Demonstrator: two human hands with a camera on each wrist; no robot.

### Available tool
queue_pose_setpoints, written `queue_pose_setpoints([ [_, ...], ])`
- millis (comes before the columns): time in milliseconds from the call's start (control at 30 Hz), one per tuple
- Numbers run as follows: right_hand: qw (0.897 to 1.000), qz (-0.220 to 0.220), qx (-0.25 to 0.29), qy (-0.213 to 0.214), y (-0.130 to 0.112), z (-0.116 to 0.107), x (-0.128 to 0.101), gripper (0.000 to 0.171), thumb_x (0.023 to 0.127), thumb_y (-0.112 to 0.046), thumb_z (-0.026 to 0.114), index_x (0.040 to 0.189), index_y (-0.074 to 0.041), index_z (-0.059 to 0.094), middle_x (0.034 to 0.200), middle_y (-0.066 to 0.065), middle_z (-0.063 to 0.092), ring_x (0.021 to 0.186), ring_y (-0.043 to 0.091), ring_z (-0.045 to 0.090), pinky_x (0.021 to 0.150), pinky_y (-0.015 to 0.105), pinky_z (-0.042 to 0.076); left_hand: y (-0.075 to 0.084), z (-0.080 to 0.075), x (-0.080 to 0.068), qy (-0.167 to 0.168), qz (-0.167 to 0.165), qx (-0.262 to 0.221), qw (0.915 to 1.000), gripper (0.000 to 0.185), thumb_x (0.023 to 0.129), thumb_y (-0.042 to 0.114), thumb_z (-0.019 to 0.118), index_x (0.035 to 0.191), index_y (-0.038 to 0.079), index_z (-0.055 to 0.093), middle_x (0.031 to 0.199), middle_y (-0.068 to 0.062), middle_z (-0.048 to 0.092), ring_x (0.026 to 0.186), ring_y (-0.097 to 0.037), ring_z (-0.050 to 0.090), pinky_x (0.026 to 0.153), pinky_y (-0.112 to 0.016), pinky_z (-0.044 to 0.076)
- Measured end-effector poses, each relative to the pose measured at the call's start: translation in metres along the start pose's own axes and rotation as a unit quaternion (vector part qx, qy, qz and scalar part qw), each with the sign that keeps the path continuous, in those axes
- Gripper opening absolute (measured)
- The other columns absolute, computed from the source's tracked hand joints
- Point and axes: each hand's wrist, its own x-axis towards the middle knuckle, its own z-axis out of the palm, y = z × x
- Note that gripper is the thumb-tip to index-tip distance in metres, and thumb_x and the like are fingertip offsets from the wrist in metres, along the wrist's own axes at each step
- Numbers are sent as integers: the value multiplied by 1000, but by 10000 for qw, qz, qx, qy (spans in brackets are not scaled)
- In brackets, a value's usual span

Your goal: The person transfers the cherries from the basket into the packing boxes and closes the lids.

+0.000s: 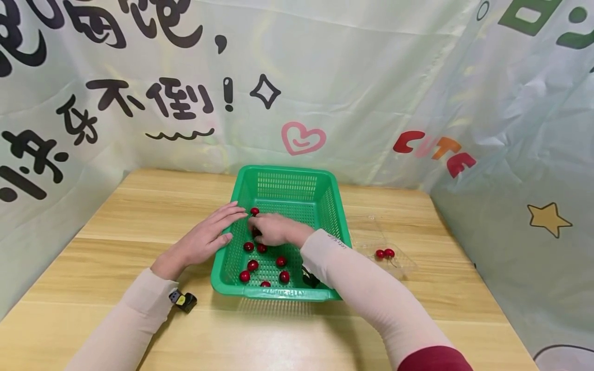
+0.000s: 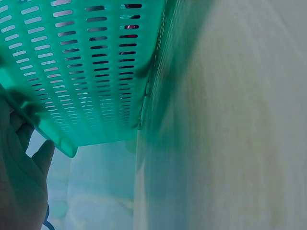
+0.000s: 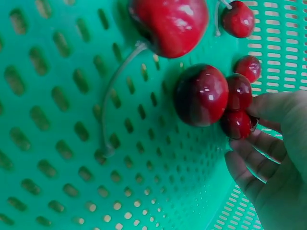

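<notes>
Green plastic basket [image 1: 283, 193] sits mid-table with red cherries [image 1: 252, 265] scattered on its perforated floor. The right hand [image 1: 274, 229] is inside it — fingers curled, pinching a cherry [image 3: 236, 123] at the fingertips, with others touching or just beside them, toward the palm's left. The left hand [image 1: 209, 237] rests straight-fingered against the basket's left rim — steadying, clearly farther from the fruit.

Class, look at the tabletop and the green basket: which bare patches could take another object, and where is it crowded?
Free: the wooden table left of the green slotted plastic basket, and its front strip. Inside, the basket's far end looks bare. Crowded: the near half, with red cherries and both hands; the clear plastic tray borders its right.
</notes>
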Motion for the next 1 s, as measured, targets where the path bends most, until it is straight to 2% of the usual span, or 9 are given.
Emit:
queue_pose_setpoints([
  [233, 10000, -5, 45, 33, -1, -7, -2, 30, 97, -26, 60, 126, -16, 61, 120, 0, 62, 112, 16, 57, 101, 34, 44, -2, 1, 0, 11, 14, -13, 10000, 49, 98, 11, 53, 146, 8, 44, 153, -9, 37, 146, -30, 19, 116, -48, 20],
  [367, 9998, -18, 163, 57, -1, -12, -4, 32, 97, -26, 60, 127, -15, 61, 122, 0, 62, 114, 17, 56, 102, 35, 43, -1, 1, 0, 16, -13, -58, 10000, 49, 97, 11, 53, 145, 7, 44, 153, -8, 37, 146, -29, 19, 116, -49, 20],
  [633, 9976, -25, 685, 115, 3, -20, -9, 31, 96, -24, 61, 126, -13, 63, 118, -1, 64, 105, 14, 57, 96, 32, 45, 0, 0, 1, 32, 26, -39, 10000, 48, 97, 12, 52, 145, 5, 45, 150, -14, 39, 146, -31, 20, 114, -53, 23],
  [800, 9968, -98, 769, 182, 6, -23, -10, 30, 96, -23, 61, 124, -12, 63, 111, -3, 63, 96, 13, 55, 90, 32, 46, 0, 0, 1, 4, -13, -42, 10000, 50, 96, 10, 52, 145, 6, 44, 150, -15, 39, 146, -30, 19, 114, -55, 23],
  [1000, 9951, -139, 832, 517, 7, -26, -13, 27, 95, -21, 63, 119, -10, 62, 100, -4, 60, 87, 14, 54, 81, 31, 47, -1, 0, 0, -13, -62, -11, 10000, 49, 96, 9, 53, 145, 6, 45, 150, -16, 39, 146, -30, 19, 114, -55, 23],
])
